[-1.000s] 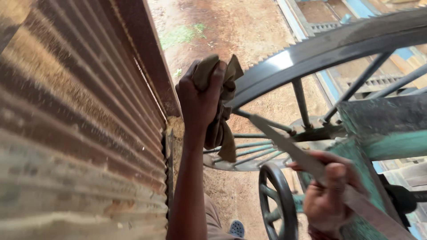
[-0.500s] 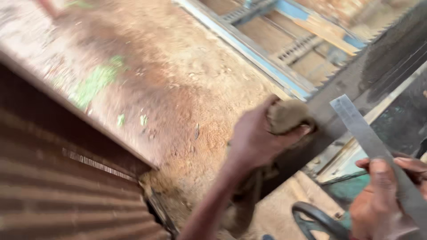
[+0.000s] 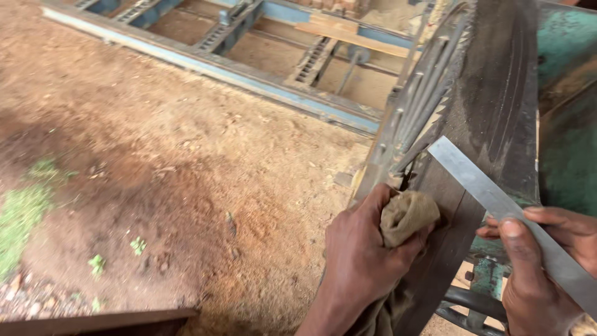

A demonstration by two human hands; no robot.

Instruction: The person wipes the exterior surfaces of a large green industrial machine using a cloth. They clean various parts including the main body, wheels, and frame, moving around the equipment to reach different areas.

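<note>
- My left hand was closed around a bunched brown rag, fingers wrapped over it and thumb under, pressing it against the dark rim of the big wheel.
- The rag sat at the lower part of the rim, just beside the spokes; a loose tail of the cloth hung down below my wrist.
- My right hand was clamped on a flat grey metal strip, thumb laid along its top face and fingers curled behind it.
- The strip ran diagonally from my right hand up and to the left, its square end lying against the wheel's broad dark face, near the rag but not touching it.
- To the right of the wheel stood a worn green machine body.
- Beyond the wheel lay bare reddish dirt ground with a few green weeds, and a blue metal frame stretched across the top of the view.
- A rusty metal edge showed at the bottom left.
</note>
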